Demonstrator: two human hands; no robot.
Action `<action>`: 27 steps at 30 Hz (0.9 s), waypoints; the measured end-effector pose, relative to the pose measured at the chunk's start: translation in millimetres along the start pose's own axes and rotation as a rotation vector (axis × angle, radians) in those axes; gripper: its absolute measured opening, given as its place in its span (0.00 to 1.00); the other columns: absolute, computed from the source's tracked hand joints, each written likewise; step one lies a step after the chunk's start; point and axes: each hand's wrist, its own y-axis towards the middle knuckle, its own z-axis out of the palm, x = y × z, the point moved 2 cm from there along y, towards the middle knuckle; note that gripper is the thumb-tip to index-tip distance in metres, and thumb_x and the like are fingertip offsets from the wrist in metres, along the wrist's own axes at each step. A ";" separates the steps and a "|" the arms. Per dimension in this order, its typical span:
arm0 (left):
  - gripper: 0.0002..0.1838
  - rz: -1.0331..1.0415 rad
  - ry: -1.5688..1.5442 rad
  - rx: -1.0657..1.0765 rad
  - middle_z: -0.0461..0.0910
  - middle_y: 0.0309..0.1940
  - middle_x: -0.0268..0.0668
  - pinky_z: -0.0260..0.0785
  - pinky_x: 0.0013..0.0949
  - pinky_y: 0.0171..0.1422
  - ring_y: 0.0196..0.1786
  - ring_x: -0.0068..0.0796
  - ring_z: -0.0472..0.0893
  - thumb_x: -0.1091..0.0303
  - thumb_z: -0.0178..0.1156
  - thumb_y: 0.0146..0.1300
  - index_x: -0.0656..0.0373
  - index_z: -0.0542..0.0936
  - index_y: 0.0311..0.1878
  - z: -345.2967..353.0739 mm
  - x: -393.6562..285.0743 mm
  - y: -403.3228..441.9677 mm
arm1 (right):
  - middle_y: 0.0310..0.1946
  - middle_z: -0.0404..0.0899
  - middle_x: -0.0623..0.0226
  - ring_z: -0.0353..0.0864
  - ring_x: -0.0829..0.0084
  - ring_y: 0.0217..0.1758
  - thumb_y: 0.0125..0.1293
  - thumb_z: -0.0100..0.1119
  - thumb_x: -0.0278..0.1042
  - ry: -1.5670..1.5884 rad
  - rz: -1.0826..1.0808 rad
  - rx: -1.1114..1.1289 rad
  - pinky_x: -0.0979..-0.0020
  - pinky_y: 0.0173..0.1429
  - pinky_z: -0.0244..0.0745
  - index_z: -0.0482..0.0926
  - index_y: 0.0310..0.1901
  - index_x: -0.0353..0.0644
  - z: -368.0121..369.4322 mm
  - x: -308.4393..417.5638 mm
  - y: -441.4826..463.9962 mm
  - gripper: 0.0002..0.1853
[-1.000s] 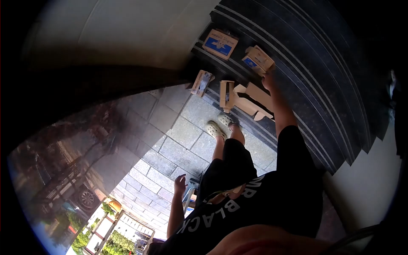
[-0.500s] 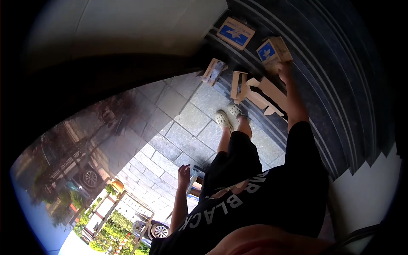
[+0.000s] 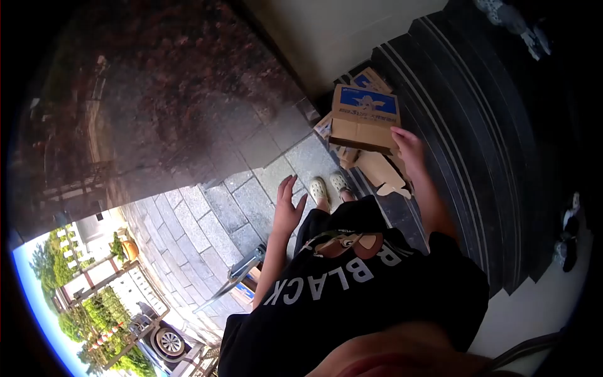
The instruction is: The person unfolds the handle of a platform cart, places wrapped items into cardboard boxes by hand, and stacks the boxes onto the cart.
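Note:
My right hand (image 3: 408, 146) grips the lower right edge of a cardboard box (image 3: 365, 113) with a blue printed panel, raised above the dark steps. The box's near side faces me, and my thumb and fingers close on its corner. My left hand (image 3: 289, 198) is held out over the grey paving, fingers apart, with nothing in it. Behind and below the held box, another blue-printed box (image 3: 372, 80) shows in part. Opened brown cardboard (image 3: 381, 174) lies on the lowest step, close under my right hand.
Dark steps (image 3: 449, 125) with pale stripes curve up on the right. A metal-framed item (image 3: 242, 267) with boxes stands on the paving (image 3: 207, 207) at my left. My clogs (image 3: 319, 191) are at the foot of the steps. A glossy dark wall (image 3: 188, 107) rises at left.
My right hand has lifted the box off the steps and brought it nearer and leftward. My left hand has risen forward, and the view has turned.

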 end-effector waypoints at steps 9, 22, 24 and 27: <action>0.32 -0.108 0.489 -0.442 0.69 0.64 0.42 0.65 0.46 0.67 0.67 0.49 0.67 0.71 0.66 0.49 0.51 0.75 0.61 -80.3 -49.9 -89.7 | 0.28 0.73 0.82 0.60 0.92 0.22 0.71 0.56 0.30 -0.222 0.155 0.786 0.85 0.23 0.53 0.79 0.53 0.39 161.5 -22.9 -132.2 0.12; 0.10 -0.934 0.488 -0.804 0.83 0.33 0.43 0.76 0.44 0.40 0.36 0.45 0.83 0.64 0.56 0.65 0.52 0.83 0.44 -59.2 -95.8 -441.5 | 0.28 0.76 0.71 0.68 0.83 0.26 0.74 0.46 0.34 -0.599 -0.526 1.759 0.77 0.34 0.68 0.70 0.64 0.40 249.3 -90.4 -376.1 0.20; 0.10 -1.031 0.490 -0.854 0.83 0.33 0.44 0.75 0.44 0.39 0.36 0.46 0.82 0.64 0.55 0.65 0.53 0.82 0.44 -29.1 -116.6 -503.6 | 0.27 0.75 0.70 0.69 0.82 0.26 0.71 0.50 0.34 -0.652 -0.633 1.847 0.76 0.35 0.68 0.68 0.65 0.40 226.9 -124.0 -425.7 0.22; 0.09 -1.198 0.469 -0.939 0.83 0.32 0.42 0.75 0.43 0.38 0.35 0.45 0.82 0.64 0.55 0.65 0.54 0.81 0.42 17.3 -155.7 -587.2 | 0.26 0.74 0.67 0.72 0.78 0.28 0.62 0.64 0.37 -0.807 -0.790 2.004 0.73 0.36 0.71 0.62 0.68 0.38 195.1 -157.6 -514.1 0.34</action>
